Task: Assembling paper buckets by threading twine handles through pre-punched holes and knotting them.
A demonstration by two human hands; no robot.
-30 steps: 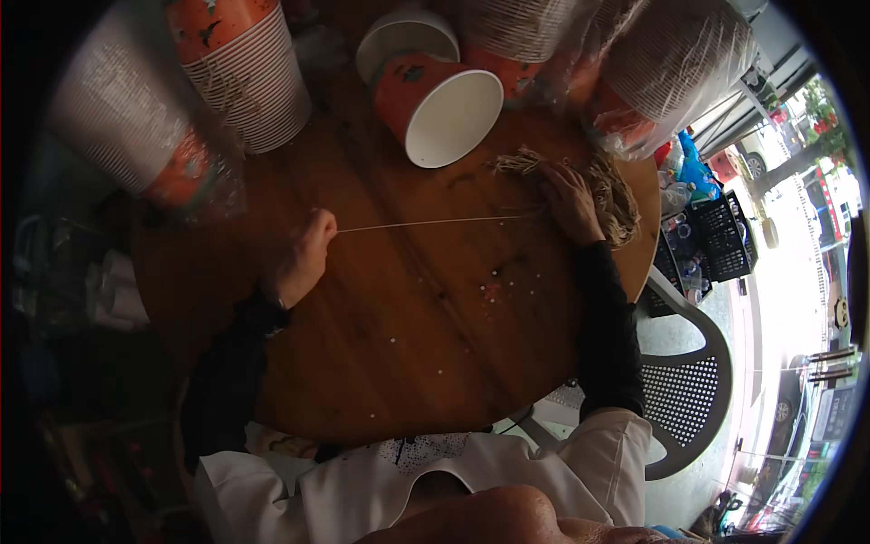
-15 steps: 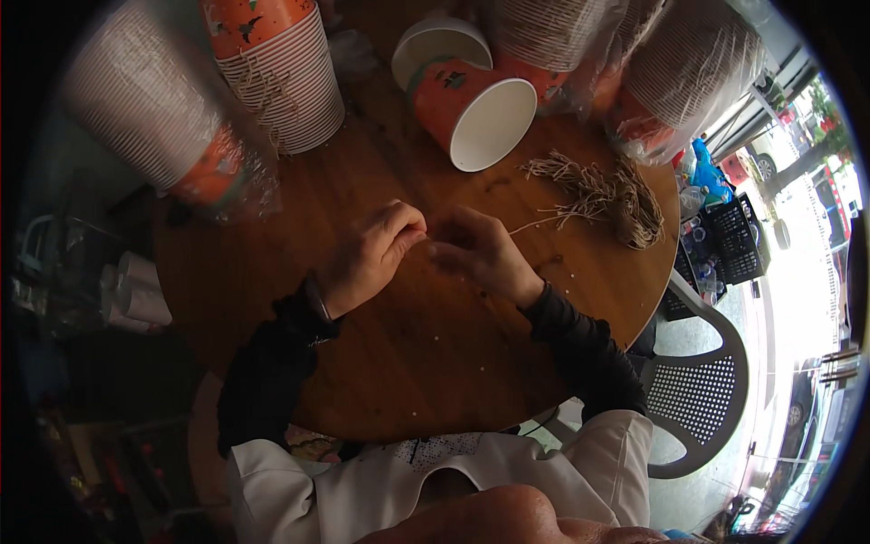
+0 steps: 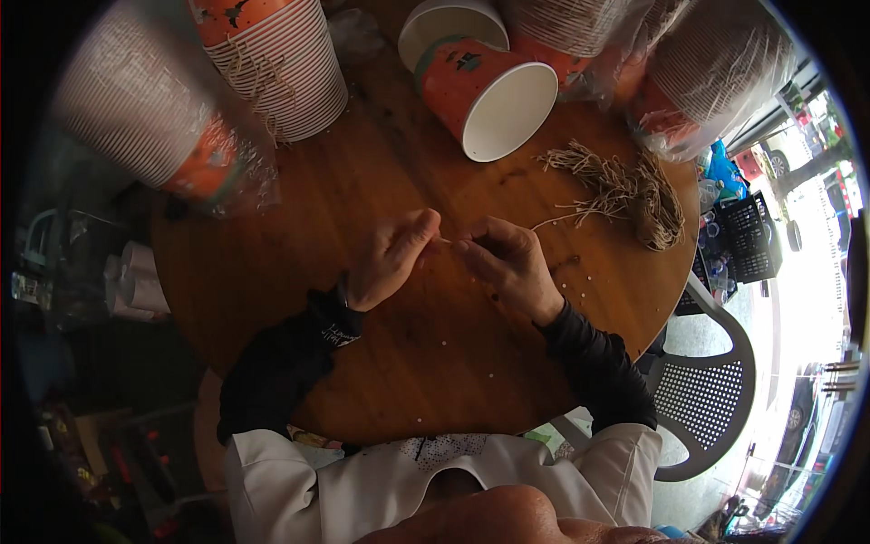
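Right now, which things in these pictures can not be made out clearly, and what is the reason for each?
In the head view:
Thin string: parts hidden inside the left hand and right hand.
Rear cup: partly hidden by the front cup.
Unwrapped cup stack at upper left: its upper end, cut off by the picture edge.
Pale specks on the table: too small to identify.

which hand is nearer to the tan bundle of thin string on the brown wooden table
Right. The right hand is left of the tan bundle of thin string and lower in the picture; the left hand is farther left, beyond the right hand.
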